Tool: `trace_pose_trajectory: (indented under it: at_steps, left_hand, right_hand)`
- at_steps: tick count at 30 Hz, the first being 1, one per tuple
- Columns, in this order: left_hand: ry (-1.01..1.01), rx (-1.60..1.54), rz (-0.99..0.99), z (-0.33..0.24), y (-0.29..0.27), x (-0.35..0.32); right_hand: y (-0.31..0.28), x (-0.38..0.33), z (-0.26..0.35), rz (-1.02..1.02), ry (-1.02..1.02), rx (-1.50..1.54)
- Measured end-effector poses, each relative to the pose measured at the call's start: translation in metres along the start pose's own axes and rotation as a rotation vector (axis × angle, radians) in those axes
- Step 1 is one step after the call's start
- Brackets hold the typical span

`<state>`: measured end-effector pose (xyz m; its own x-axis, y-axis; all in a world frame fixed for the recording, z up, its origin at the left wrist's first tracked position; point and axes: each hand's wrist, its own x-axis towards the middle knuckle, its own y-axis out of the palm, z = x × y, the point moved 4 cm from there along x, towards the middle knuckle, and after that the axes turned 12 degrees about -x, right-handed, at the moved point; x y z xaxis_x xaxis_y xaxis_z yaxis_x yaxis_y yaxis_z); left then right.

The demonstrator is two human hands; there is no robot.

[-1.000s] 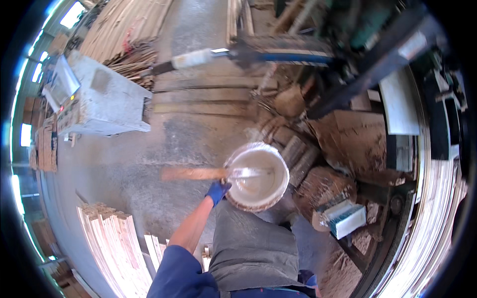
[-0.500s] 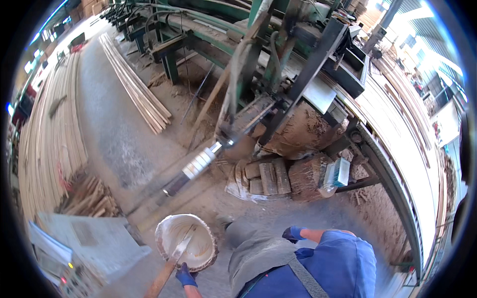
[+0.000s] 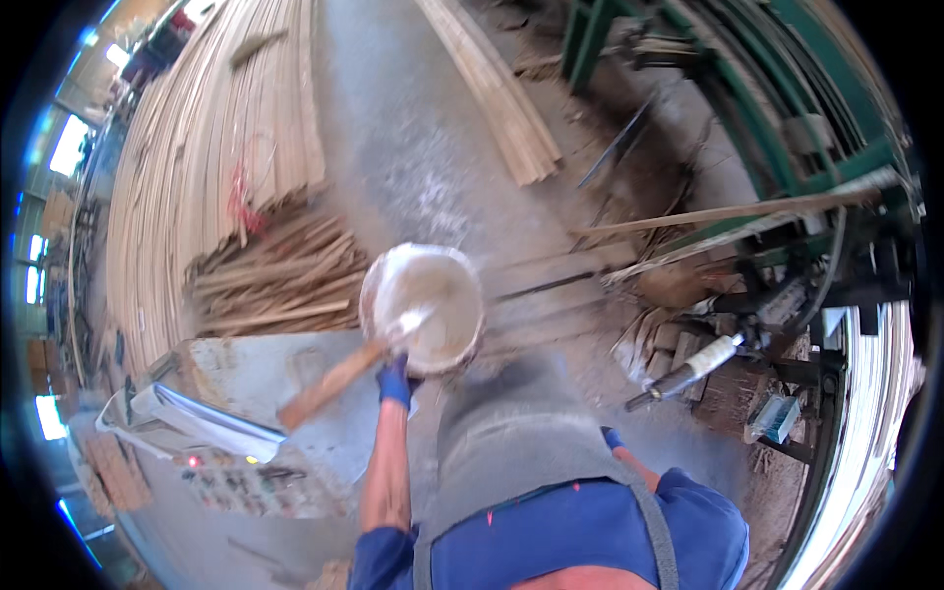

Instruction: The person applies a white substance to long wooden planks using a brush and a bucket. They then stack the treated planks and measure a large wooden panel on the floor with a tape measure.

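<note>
A sawmill workshop with a dusty grey concrete floor (image 3: 413,147) spreads under the camera. The bucket (image 3: 423,307), round and whitish with a pale coating inside, sits at the middle of the view and serves as the landmark. To the left of the bucket and reaching up to the far edge lies a very large stack of long thin wooden slats (image 3: 197,177), with a rough heap of shorter offcuts (image 3: 280,280) just left of the bucket. To the right of it stands a green metal machine frame (image 3: 787,147). Up and right of the bucket lies a smaller bundle of planks (image 3: 497,93) on the floor. Below and left of it is a grey metal cabinet top (image 3: 246,379).

The person wears a grey apron (image 3: 511,442) below the bucket. The left hand (image 3: 395,379), in a blue glove, is closed around a wooden stick (image 3: 329,385) at the bucket's lower rim; the stick's tip reaches into the bucket. The right hand (image 3: 612,438), also gloved in blue, is mostly hidden behind the apron, lower right of the bucket; whether it is open or holds anything cannot be told.
</note>
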<state>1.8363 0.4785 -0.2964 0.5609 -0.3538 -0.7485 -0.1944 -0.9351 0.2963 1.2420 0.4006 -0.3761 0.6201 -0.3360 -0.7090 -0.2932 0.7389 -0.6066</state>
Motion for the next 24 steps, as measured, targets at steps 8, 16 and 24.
trace_pose_trajectory:
  at_steps: [8,16,24]
  left_hand:
    - [-0.134,-0.148,-0.094,-0.19,0.063,0.217]
    - [-0.158,-0.16,-0.2,-0.429,0.141,0.398]
    - [0.119,-0.417,-0.392,-0.604,0.196,0.58]
  right_hand:
    - [-0.173,0.2,0.082,0.498,0.479,0.582]
    - [-0.597,0.568,0.065,0.18,0.018,-0.349]
    - [-1.11,0.861,0.239,-0.447,0.155,0.768]
